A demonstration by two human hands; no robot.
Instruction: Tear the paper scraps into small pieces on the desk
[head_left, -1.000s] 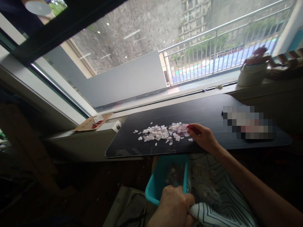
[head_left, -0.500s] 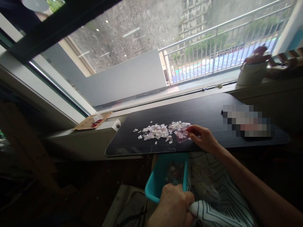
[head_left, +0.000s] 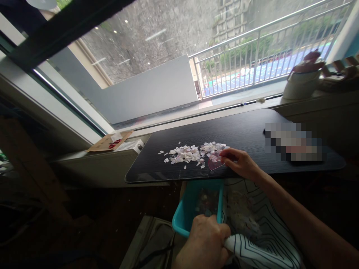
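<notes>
My right hand [head_left: 241, 161] pinches a pink see-through plastic piece with a rounded edge [head_left: 214, 163], upright or tilted at the right side of a heap of small white paper scraps [head_left: 187, 154] on the black tabletop [head_left: 235, 129]. Below the table's front edge, my left hand [head_left: 206, 239] is closed at the near rim of a teal plastic bin [head_left: 181, 211]. Small scraps lie inside the bin. White fabric with dark lines [head_left: 249, 244] bunches against the left hand's fingers; whether it is gripped too I cannot tell.
A blurred-out flat object [head_left: 294, 144] lies at the table's right. On the sill at left are a brown paper envelope [head_left: 97, 145] and red-handled scissors [head_left: 114, 143]. A pale container [head_left: 301, 84] stands at the right, by the window. Scraps dot the dark floor.
The pink plastic piece has shifted slightly left and now shows more of its surface, with fewer scraps over it. My left hand stays at the bin; the view has tilted a little.
</notes>
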